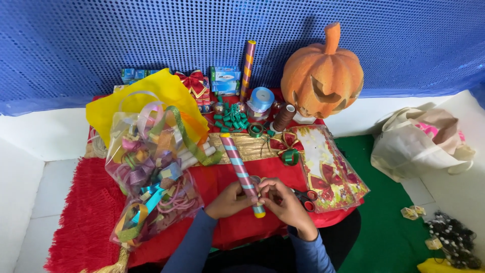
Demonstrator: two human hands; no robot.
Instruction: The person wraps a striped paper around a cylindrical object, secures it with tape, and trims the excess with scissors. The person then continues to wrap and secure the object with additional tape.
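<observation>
1. Holding a striped roll (243, 172) near its close end, the left hand (230, 201) wraps its fingers round the tube from the left side.
2. The right hand (285, 199) meets it from the right, fingers curled and pinched narrow against the same end of the roll; whether it grips the tube itself or a loose edge of paper, I cannot tell.
3. The roll lies on the red cloth (222, 177), its long axis running from the near end by the hands up and slightly left to its far end beside a gold strip (250, 145).
4. Both hands sit at the near end, close to the yellow cap (259, 214), so most of the tube stretches away from the person. The left hand is a little nearer the roll's middle; the right is nearer the cap.
5. Red-handled scissors (305, 197) lie just right of the right hand, partly on a flat printed bag (328, 167).
6. Left of the hands, a clear bag of ribbons (149, 172) rests on the cloth, with yellow paper (151, 96) behind it.
7. Farther back stand a second roll (247, 68) upright, a blue tape spool (261, 98), small green spools (231, 119) and a carved pumpkin (322, 76).
8. A cream tote (419, 144) sits well apart at far right on the floor.
</observation>
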